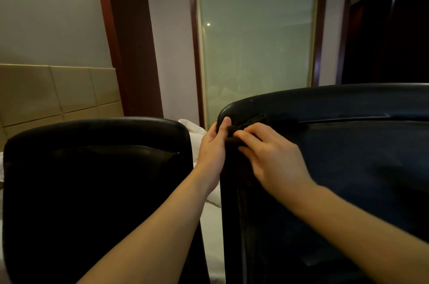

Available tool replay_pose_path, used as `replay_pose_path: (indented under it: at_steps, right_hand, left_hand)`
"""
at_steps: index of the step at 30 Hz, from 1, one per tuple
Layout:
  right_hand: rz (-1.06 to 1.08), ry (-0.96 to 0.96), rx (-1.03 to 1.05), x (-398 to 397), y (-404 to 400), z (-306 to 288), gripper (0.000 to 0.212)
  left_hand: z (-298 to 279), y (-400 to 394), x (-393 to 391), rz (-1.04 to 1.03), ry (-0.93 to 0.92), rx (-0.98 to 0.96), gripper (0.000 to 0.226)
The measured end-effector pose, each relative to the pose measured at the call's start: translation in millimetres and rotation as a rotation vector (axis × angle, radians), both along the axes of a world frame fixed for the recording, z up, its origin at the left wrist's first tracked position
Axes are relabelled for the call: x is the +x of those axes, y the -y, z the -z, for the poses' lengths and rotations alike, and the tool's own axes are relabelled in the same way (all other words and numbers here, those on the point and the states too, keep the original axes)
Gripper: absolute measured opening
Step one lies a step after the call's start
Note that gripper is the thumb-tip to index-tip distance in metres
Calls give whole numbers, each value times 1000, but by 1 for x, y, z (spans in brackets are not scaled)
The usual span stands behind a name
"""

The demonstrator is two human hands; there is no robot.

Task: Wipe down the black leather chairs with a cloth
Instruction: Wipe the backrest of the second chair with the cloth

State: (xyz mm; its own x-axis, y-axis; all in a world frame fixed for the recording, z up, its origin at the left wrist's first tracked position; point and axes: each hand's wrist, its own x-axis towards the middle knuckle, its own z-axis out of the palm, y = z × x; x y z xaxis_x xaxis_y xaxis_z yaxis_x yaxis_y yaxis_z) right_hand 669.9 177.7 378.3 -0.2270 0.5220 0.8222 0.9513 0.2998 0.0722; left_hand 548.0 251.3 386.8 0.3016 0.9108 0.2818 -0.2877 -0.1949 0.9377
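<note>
Two black leather chairs stand side by side, seen from behind. The left chair (92,179) is lower in the frame; the right chair (348,144) is nearer and taller. A dark cloth (248,122) lies bunched on the upper left corner of the right chair's back. My left hand (212,151) grips that corner's edge, thumb on the cloth. My right hand (269,156) has curled fingers pinching the cloth against the leather. Most of the cloth is hard to tell from the dark leather.
White bedding (209,200) shows in the gap between the chairs. A tan padded headboard (58,93) runs along the left wall. A frosted glass panel (255,40) with dark wooden frames stands behind, and a dark cabinet (390,28) at right.
</note>
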Motion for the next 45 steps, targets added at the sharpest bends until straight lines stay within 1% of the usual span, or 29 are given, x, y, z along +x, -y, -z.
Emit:
replay_pose_path:
  at_steps: [2,3,4,6,9,11,13,14,15,18,21,22,26,28,30,31,33,36,37,41,44,45]
  right_hand:
    - [11,158,-8,20,3,-10,36]
    - [26,204,0,34,7,-15,36]
    - [44,209,11,47,11,-19,37]
    - [97,125,34,65,18,-19,37]
    - [173,-3,78,63,14,-9,37]
    - [165,-75,91,52,8,-8,37]
    - [115,-202,106,42,3,-15,38]
    - [85,-254,124,37,1,-19,39]
    - [68,-268,143,32,-1,-21,39]
    - [66,-167,106,17,-6,-7,40]
    - [55,-87,60,17,0,6,46]
    - [42,-56,56,19,3,10,46]
    - [25,150,29,20,14,34,42]
    - [24,250,39,23,13,30,40]
    - [49,314,68,21,7,10,39]
    - [69,300,94,16,2,-1,38]
    - [104,194,124,2,-7,-16,35]
    - [99,64,93,-13,-8,-6,36]
    - [98,61,72,-14,-4,5,37]
    - [130,161,5,-8,14,55,43]
    - [122,209,-29,-5,14,55,43]
    - [121,241,-37,-4,14,48,41]
  left_hand:
    - [-1,0,-1,9,-23,17,28]
    - [-2,3,0,13,-41,37,27]
    - [-4,5,1,15,-62,57,26]
    - [-4,6,3,10,-83,89,22]
    - [-3,6,1,13,-78,64,20]
    - [-2,3,0,22,-77,56,21]
    - [-2,3,-1,33,-86,71,24]
    - [-2,2,-2,37,-98,82,28]
    - [-3,0,-3,40,-110,87,33]
    - [1,-6,-10,40,-159,65,48]
    - [15,-6,-17,110,-188,-23,69]
    - [22,-3,-18,118,-200,-29,69]
    - [38,6,-19,96,-191,39,55]
    - [37,6,-18,79,-185,49,55]
    - [35,4,-15,65,-172,25,53]
    - [35,2,-15,59,-158,12,50]
    - [36,1,-14,41,-140,-3,45]
    - [38,-1,-15,47,-117,-14,45]
    - [38,-1,-16,55,-104,-13,46]
    - [40,0,-16,82,-74,-38,49]
    - [40,2,-13,88,-68,-51,38]
    - [40,2,-13,90,-71,-47,38]
